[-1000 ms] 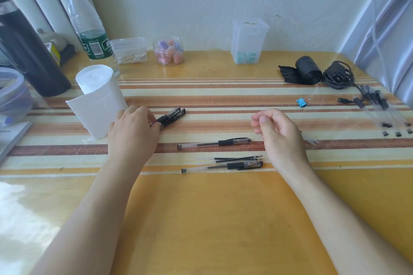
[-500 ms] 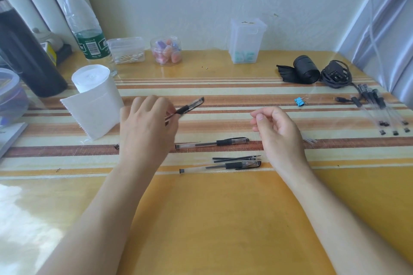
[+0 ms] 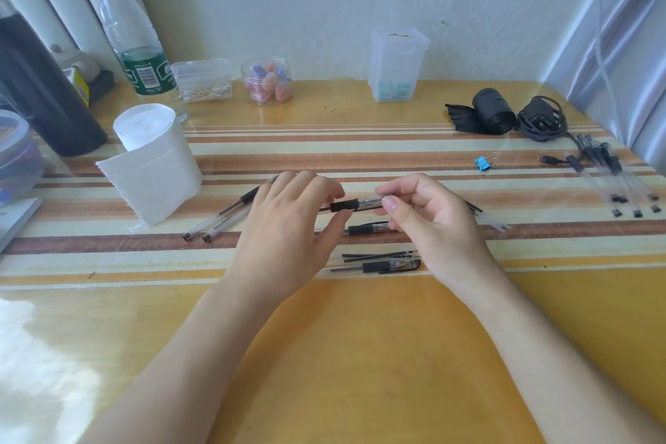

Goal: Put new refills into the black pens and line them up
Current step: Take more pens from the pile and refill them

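Black pen (image 3: 355, 205) sits in the middle of the frame, lifted off the table (image 3: 360, 353) and lying roughly level between both hands. The left hand (image 3: 288, 227) has its fingers curled over the dark rubber grip end with the thumb underneath, and the right hand (image 3: 432, 227) pinches the clear end between thumb and fingertips, so each hand is clamped on the same pen. Just below it in the frame a second pen (image 3: 367, 228) lies flat on a brown stripe, partly hidden by the hands. Lower still a third pen (image 3: 382, 266) lies on the table, with thin loose refills (image 3: 378, 255) just beside it. Two more pens (image 3: 220, 222) lie side by side at a slant to the left of the left hand. At the right edge of the frame a bunch of pens (image 3: 612, 177) lies together, well apart from the hands. A blue binder clip (image 3: 482, 162) lies between that bunch and the centre. Left of centre stands a white tissue roll (image 3: 155, 162) with a loose sheet hanging down its front. Along the wall at the top stand a water bottle (image 3: 137, 47), a box of cotton swabs (image 3: 203, 81), a small jar (image 3: 268, 81) of coloured pieces and a clear plastic box (image 3: 396, 65). In the upper right lie a black roll (image 3: 492, 112) and a coiled cable (image 3: 540, 119).
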